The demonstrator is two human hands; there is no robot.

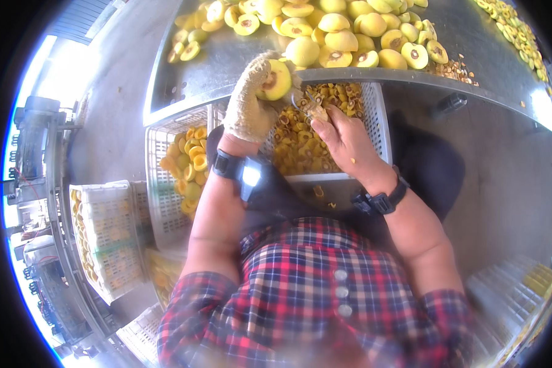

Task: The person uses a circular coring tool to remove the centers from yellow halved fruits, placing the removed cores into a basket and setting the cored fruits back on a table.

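My left hand [250,99], in a pale knitted glove, grips a halved yellow peach [275,82] with its cut face and brown stone cavity turned towards me. My bare right hand [347,138] holds a small pitting tool [313,109], its handle pinched between thumb and fingers and its curved metal loop pointing at the fruit. The loop is just apart from the peach half. Below both hands a white plastic crate [381,119] contains many peach stones and scraps [303,147]. Past the glove, halved peaches [336,41] are heaped on a metal table [207,76].
On the left, a white crate [154,179] carries hollowed peach halves [191,161]. Another filled crate [108,230] stands farther left, near machinery [37,147]. Stone fragments [455,71] lie by the table's front edge. Stacked crates [510,294] stand at the lower right.
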